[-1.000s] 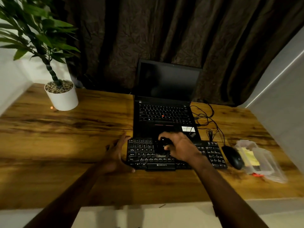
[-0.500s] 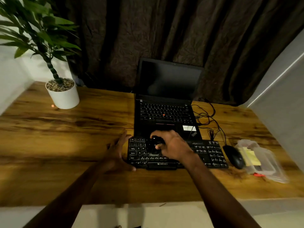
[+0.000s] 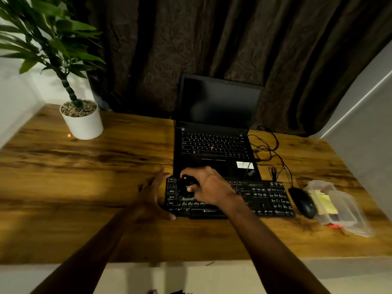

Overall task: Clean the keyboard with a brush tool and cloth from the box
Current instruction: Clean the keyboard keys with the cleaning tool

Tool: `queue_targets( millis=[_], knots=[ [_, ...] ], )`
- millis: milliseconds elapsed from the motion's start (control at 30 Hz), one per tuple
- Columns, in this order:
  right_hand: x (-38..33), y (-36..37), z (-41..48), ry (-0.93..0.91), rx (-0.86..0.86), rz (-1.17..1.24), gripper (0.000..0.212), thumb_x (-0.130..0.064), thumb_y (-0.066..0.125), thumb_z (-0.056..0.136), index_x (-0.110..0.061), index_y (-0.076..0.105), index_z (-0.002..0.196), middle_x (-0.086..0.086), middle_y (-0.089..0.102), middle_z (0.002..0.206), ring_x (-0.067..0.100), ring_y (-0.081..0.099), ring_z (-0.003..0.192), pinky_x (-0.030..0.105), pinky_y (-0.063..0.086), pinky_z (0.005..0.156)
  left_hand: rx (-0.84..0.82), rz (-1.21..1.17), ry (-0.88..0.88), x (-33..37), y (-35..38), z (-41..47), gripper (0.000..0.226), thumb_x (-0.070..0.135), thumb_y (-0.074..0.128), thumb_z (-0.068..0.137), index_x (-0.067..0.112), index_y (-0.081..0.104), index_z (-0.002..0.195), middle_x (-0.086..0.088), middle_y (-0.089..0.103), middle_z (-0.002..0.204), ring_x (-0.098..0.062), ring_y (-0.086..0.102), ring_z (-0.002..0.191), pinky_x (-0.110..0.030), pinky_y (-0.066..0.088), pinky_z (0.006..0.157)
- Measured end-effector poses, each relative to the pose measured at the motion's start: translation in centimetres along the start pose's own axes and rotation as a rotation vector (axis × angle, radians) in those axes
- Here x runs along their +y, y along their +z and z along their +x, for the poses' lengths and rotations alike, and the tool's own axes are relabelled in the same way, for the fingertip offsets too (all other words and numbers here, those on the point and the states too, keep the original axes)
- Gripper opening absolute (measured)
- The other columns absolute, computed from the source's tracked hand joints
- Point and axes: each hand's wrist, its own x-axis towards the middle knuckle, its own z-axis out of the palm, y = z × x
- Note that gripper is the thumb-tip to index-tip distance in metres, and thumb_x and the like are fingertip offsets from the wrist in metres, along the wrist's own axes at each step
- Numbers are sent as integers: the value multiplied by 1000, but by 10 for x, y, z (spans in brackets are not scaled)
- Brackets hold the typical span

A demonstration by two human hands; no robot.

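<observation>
A black keyboard (image 3: pixel 263 196) lies on the wooden desk (image 3: pixel 84 170) in front of a laptop. My right hand (image 3: pixel 210 185) is over the keyboard's left part, shut on a small dark brush tool (image 3: pixel 186 188) whose bristle end touches the keys. My left hand (image 3: pixel 153 195) rests against the keyboard's left edge, fingers spread along it and thumb at the front corner. A clear plastic box (image 3: pixel 339 206) with a yellow cloth (image 3: pixel 326 203) inside sits at the right, beside the mouse.
An open black laptop (image 3: pixel 214 143) stands right behind the keyboard, cables (image 3: pixel 267 149) trailing to its right. A black mouse (image 3: pixel 302 201) lies between keyboard and box. A potted plant (image 3: pixel 81 122) stands at the back left. Dark curtain behind the desk.
My right hand with the brush has slid leftward across the keys, from the keyboard's middle to its left part. My left hand has stayed at the left edge.
</observation>
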Motion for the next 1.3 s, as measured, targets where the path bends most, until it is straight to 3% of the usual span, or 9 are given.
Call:
queue_targets(
  millis=[167, 367, 467, 600, 733, 867, 1100, 1200, 1300],
  knots=[
    [18, -16, -6, 63, -35, -83, 51, -11, 70, 87, -34, 56, 130, 4, 62, 119, 20, 60, 110, 40, 56, 92, -3, 3, -9, -2, 1, -1, 163, 91, 72, 15, 48, -1, 155, 2, 13, 166, -29, 7, 152, -58, 11, 120],
    [-5, -10, 4, -22, -44, -89, 36, -10, 71, 82, -31, 65, 111, -2, 69, 98, 16, 64, 94, 37, 58, 82, -27, 20, -8, 9, -4, -6, 155, 78, 74, 27, 47, -14, 151, 2, 12, 166, -31, 8, 151, -54, 8, 119],
    [-18, 7, 13, -91, -20, -45, 44, -13, 72, 81, -36, 62, 117, -1, 70, 105, 16, 64, 96, 33, 57, 81, -20, 7, -19, 8, -4, -6, 157, 78, 74, 26, 46, -21, 146, 1, 17, 164, -28, 9, 151, -51, 8, 120],
    [-12, 11, 17, -118, -16, -15, 47, -13, 72, 81, -39, 58, 118, -5, 69, 102, 15, 65, 94, 38, 59, 80, -16, 35, -21, 0, -1, -4, 170, 91, 73, 17, 43, -14, 155, 7, 15, 165, -28, 10, 151, -51, 8, 120],
    [6, -7, 14, -59, -47, -119, 41, -12, 71, 84, -32, 61, 118, -6, 66, 102, 15, 62, 96, 38, 57, 86, -5, 28, 8, 1, -1, -4, 150, 81, 80, 26, 59, -9, 146, 9, 12, 167, -29, 11, 151, -55, 8, 119],
    [-3, -4, 17, -66, -44, -166, 43, -14, 70, 83, -35, 59, 120, -2, 68, 106, 18, 62, 99, 40, 56, 88, -8, 3, -7, 2, -2, -6, 155, 85, 78, 23, 59, -10, 148, 5, 12, 167, -29, 8, 151, -54, 8, 119],
    [-22, 30, 30, -108, -31, 21, 53, -24, 72, 82, -44, 50, 126, 1, 66, 111, 21, 65, 96, 41, 60, 79, -55, 63, -66, 23, -9, -14, 166, 81, 63, 23, 22, -13, 158, -2, 13, 164, -27, 10, 150, -46, 11, 120],
    [-11, 18, 28, -140, -28, 1, 46, -13, 74, 78, -39, 60, 113, -5, 70, 99, 14, 66, 90, 34, 59, 75, -42, -15, -38, 22, -11, -15, 171, 82, 71, 17, 33, -16, 156, 1, 17, 164, -26, 10, 150, -46, 10, 119],
    [-1, 1, 24, -120, -49, -87, 43, -11, 74, 74, -36, 64, 108, -7, 70, 94, 13, 65, 86, 31, 57, 74, -22, -28, -2, 17, -10, -15, 157, 79, 75, 23, 47, -19, 146, 5, 19, 164, -26, 11, 151, -45, 9, 117]
  ],
)
